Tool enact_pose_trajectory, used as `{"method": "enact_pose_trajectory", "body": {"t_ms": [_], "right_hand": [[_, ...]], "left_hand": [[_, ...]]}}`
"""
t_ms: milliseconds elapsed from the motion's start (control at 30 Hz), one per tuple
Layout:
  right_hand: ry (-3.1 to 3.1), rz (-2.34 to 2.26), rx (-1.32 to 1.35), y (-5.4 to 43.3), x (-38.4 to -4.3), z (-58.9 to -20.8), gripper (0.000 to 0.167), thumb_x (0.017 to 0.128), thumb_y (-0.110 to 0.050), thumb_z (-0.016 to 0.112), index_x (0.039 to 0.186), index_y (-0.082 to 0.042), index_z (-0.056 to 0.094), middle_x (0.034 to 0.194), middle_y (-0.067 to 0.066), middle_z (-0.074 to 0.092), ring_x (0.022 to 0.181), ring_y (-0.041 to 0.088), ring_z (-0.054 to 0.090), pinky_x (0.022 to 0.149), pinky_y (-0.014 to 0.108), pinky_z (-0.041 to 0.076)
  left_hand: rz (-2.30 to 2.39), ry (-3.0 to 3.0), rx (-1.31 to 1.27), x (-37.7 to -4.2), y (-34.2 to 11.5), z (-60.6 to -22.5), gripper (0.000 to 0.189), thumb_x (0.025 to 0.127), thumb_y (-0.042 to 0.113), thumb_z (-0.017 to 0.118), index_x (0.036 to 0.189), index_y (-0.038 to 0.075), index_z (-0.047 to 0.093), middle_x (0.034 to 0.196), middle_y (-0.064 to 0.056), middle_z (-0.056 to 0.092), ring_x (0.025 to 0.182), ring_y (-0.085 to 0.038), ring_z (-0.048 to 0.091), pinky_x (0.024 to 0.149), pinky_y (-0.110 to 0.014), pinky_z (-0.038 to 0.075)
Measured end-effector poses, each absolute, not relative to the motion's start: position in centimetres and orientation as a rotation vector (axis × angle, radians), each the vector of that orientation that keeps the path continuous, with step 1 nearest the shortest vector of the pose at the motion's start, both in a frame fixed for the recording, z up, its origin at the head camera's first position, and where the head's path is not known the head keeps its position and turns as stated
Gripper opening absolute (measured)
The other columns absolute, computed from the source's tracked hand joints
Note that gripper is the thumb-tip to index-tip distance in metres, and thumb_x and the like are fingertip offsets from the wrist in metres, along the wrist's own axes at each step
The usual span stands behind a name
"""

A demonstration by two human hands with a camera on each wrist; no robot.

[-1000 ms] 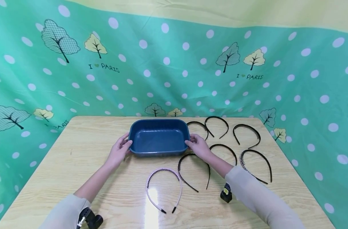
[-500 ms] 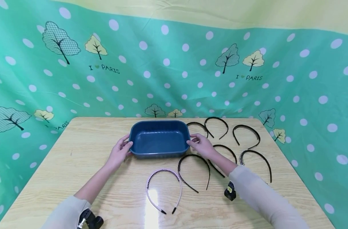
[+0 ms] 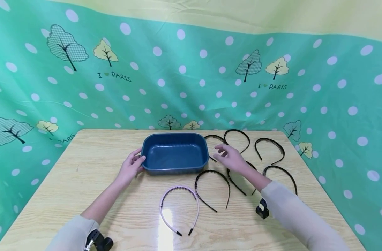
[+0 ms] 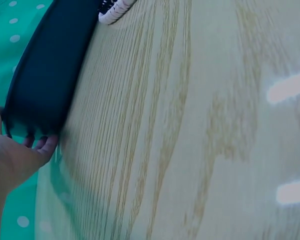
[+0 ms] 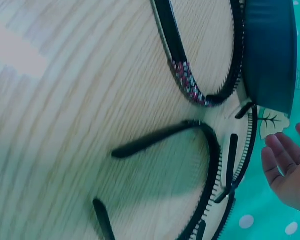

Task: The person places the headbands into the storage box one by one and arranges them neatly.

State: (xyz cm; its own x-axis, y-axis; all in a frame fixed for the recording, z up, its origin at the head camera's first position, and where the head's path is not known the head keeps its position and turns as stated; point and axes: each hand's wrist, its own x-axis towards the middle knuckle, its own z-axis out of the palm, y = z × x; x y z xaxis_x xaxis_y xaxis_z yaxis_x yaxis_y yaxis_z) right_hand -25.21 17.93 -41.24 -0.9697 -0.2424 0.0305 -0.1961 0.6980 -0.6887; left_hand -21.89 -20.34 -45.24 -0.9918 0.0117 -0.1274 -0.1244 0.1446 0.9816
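Note:
A dark blue rectangular bin [image 3: 175, 171] stands at the back middle of the table. My left hand [image 3: 128, 169] grips its left end, thumb at the rim and fingers curled against the wall, as the left wrist view of the hand [image 4: 15, 160] also shows. Off the bin's right end, my right hand [image 3: 231, 159] hovers with loosely bent fingers and nothing in them, above the black headbands. In the right wrist view that hand [image 5: 292, 175] is apart from the bin [image 5: 270, 55]. A lilac headband [image 3: 179, 187] lies in front of the bin, beside a black headband [image 3: 212, 171].
More black headbands lie to the right, among them one at the back [image 3: 237, 130] and one farther right [image 3: 269, 139]. One headband [image 5: 190, 85] bears sparkly beads. A green dotted curtain [image 3: 191, 80] hangs behind the wooden table [image 3: 84, 167].
My right hand has let go of the bin's right end and moved a little to the right. My left hand keeps its grip, and the bin stays about where it was.

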Motion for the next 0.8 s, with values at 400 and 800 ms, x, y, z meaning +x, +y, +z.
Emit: {"method": "enact_pose_trajectory", "body": {"t_ms": [400,800], "right_hand": [[2.926,-0.985,-0.484,20.8,-25.3,-40.7,0.042,0.089,-0.025,0.064,0.126,-0.008,0.055,0.118,0.018,0.060,0.095,0.027,0.059,0.075,0.038,0.052],[2.986,-0.845,-0.455,24.3,-25.2,-39.9,0.042,0.088,-0.023,0.064,0.124,-0.003,0.056,0.118,0.020,0.061,0.098,0.033,0.058,0.081,0.046,0.051]], "left_hand": [[1.959,2.330,-0.121,-22.0,-20.6,-45.1,0.057,0.099,0.030,0.047,0.148,0.011,0.026,0.139,-0.025,0.041,0.123,-0.035,0.048,0.094,-0.033,0.051],[1.943,2.352,-0.163,-22.3,-20.5,-45.0,0.054,0.098,0.026,0.048,0.146,0.010,0.030,0.136,-0.024,0.044,0.117,-0.032,0.053,0.086,-0.025,0.054]]}}
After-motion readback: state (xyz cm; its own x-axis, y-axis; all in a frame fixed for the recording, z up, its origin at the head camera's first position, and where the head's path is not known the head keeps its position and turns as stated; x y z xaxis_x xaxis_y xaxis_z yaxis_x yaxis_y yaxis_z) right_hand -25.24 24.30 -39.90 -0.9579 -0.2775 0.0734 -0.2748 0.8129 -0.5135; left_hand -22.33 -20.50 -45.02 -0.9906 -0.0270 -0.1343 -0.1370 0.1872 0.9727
